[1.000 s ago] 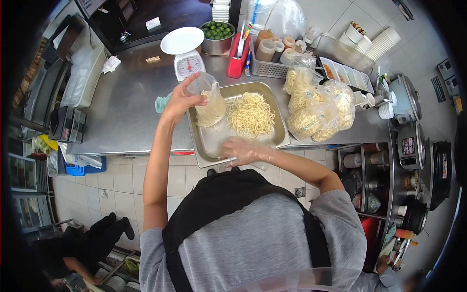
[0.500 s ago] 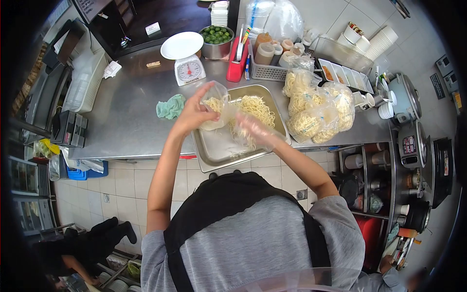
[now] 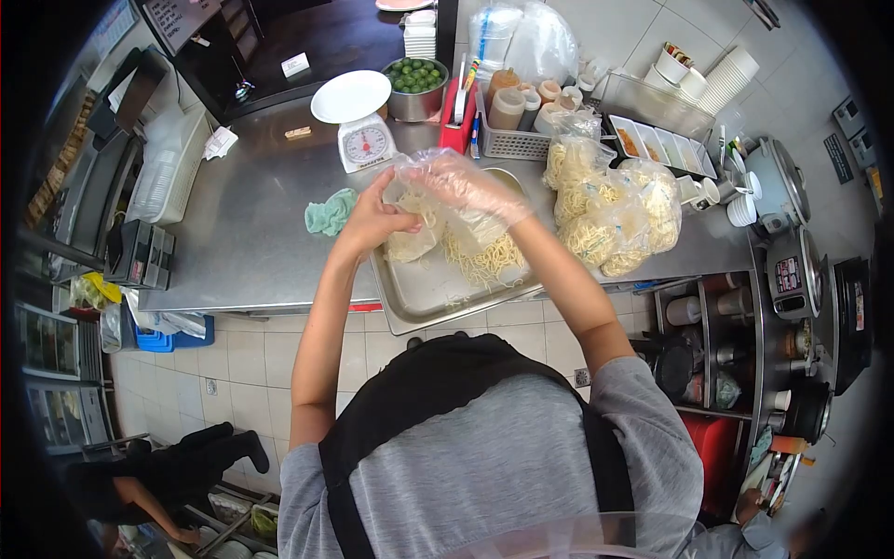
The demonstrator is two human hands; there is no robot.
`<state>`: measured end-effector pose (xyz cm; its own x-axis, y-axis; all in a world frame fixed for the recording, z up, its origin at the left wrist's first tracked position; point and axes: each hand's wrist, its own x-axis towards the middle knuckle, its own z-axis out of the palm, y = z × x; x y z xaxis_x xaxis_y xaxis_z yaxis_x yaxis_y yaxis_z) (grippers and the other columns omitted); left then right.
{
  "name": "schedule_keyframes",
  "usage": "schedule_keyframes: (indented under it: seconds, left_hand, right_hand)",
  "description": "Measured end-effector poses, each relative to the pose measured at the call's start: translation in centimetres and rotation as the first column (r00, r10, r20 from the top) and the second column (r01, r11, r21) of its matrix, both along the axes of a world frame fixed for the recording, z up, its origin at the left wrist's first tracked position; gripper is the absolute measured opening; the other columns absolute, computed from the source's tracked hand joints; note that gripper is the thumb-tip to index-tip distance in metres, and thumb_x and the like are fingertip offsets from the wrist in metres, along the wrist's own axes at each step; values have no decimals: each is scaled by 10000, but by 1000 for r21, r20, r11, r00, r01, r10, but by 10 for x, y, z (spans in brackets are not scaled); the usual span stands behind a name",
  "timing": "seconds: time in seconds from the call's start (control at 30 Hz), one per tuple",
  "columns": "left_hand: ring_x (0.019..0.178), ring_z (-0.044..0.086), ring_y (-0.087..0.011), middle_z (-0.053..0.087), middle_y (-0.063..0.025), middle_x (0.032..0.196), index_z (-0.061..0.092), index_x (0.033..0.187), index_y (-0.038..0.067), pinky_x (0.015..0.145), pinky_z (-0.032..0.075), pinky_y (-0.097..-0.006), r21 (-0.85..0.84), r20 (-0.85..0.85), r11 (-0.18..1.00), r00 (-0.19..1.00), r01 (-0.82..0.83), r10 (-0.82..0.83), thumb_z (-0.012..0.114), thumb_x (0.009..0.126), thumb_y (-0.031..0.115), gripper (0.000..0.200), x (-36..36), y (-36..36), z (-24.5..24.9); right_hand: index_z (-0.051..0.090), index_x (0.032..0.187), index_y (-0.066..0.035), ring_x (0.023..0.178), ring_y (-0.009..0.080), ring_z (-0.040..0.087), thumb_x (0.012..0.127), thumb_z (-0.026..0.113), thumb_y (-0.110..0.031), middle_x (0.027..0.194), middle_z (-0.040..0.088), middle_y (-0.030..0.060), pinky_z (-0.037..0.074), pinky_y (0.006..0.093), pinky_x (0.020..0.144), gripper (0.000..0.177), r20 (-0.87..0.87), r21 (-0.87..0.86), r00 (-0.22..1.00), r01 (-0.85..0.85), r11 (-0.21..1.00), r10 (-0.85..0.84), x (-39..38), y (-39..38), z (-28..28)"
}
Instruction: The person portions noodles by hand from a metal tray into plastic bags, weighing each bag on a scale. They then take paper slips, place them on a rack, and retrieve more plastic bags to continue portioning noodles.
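My left hand (image 3: 374, 216) is closed on the side of a clear plastic bag (image 3: 410, 244) with some noodles inside, held over the left part of a steel tray (image 3: 396, 312). My right hand (image 3: 461, 186), in a loose clear plastic glove, is at the bag's mouth, its fingers pointing left. Glove and bag film blur those fingers, so I cannot make out whether they grip anything. Below my right hand, loose yellow noodles (image 3: 489, 265) lie in the tray.
Left of the tray are a green cloth (image 3: 330, 213) and a white dial scale (image 3: 365, 142). Bags of noodles (image 3: 615, 210) are piled on the right. Behind stand a pot of green limes (image 3: 415, 76) and a basket of bottles (image 3: 512, 142). Another person (image 3: 140, 489) is at lower left.
My right hand has moved up and left from the noodles in the tray to the mouth of the bag. My left hand still holds the bag in about the same place.
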<state>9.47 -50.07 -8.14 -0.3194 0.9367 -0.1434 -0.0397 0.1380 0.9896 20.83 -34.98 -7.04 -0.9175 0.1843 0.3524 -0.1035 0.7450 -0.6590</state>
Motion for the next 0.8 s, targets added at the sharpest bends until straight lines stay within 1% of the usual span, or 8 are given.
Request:
schedule_keyframes:
  seconds: [0.13, 0.27, 0.37, 0.47, 0.57, 0.63, 0.7, 0.8]
  left_hand:
    - [677, 643, -147, 644, -114, 749, 218, 1395, -49, 661, 511, -238, 26, 3, 1000, 1000, 15, -15, 654, 685, -52, 833, -6, 3, 5]
    - [662, 638, -129, 643, -95, 739, 261, 1390, -25, 660, 512, -232, 81, -26, 996, 999, 44, -42, 648, 691, -55, 800, -1, -1, 17]
    - [657, 635, -122, 641, -85, 737, 257, 1396, -11, 659, 511, -230, -17, -57, 999, 997, 52, -53, 640, 695, -53, 800, -9, 3, -5]
    - [665, 635, -119, 652, -91, 756, 317, 1376, -4, 661, 508, -228, 25, -25, 997, 997, 70, -70, 635, 703, -52, 746, 0, 1, 1]
    - [681, 636, -119, 660, -104, 804, 387, 1338, -6, 663, 507, -225, 72, -96, 994, 993, 81, -74, 631, 714, -44, 671, -8, 1, -8]
    - [697, 637, -118, 659, -127, 877, 424, 1315, -9, 669, 510, -226, 51, -142, 995, 987, 88, -80, 629, 719, -40, 631, -14, -1, -7]
    - [708, 637, -117, 651, -143, 941, 422, 1316, -10, 674, 513, -228, -26, -140, 995, 985, 96, -99, 628, 723, -37, 629, -15, -5, -5]
    - [707, 636, -117, 641, -140, 960, 361, 1357, -4, 675, 517, -230, -113, -77, 988, 990, 107, -116, 630, 724, -34, 688, -15, -3, 2]
  right_hand:
    - [640, 997, -20, 987, 352, 553, 901, 476, -334, 956, 616, 209, 418, 408, 892, 367, 86, 217, 993, 64, 974, -85, 19, 1, 59]
    - [582, 1148, -121, 1083, 327, 503, 763, 680, -248, 1209, 515, 154, 417, 389, 906, 418, 86, 255, 996, -16, 967, -7, 35, 22, 44]
    - [555, 1185, -154, 1159, 283, 471, 748, 697, -189, 1317, 432, 113, 346, 377, 1014, 461, 133, 368, 990, -96, 925, 50, 36, 25, -1]
    - [570, 1009, -118, 1110, 260, 505, 743, 701, -189, 1180, 525, 87, 393, 372, 968, 304, 224, 168, 974, -65, 984, 26, 31, 15, -24]
    - [529, 856, -96, 1020, 207, 556, 736, 709, -174, 1031, 583, 50, 444, 348, 898, 230, 445, 150, 887, 62, 987, -123, 25, 16, -22]
    - [544, 835, -97, 956, 183, 577, 742, 705, -158, 929, 594, 28, 458, 338, 868, 196, 325, -265, 946, 111, 958, -19, 37, 18, 13]
    - [569, 821, -89, 873, 129, 573, 760, 690, -147, 851, 596, 4, 466, 293, 787, 147, 107, -504, 994, 27, 863, 31, 41, 19, 28]
    - [604, 804, -68, 807, 88, 557, 767, 679, -133, 836, 597, -4, 462, 245, 723, 105, -98, -422, 995, -58, 905, 18, 29, 21, 50]
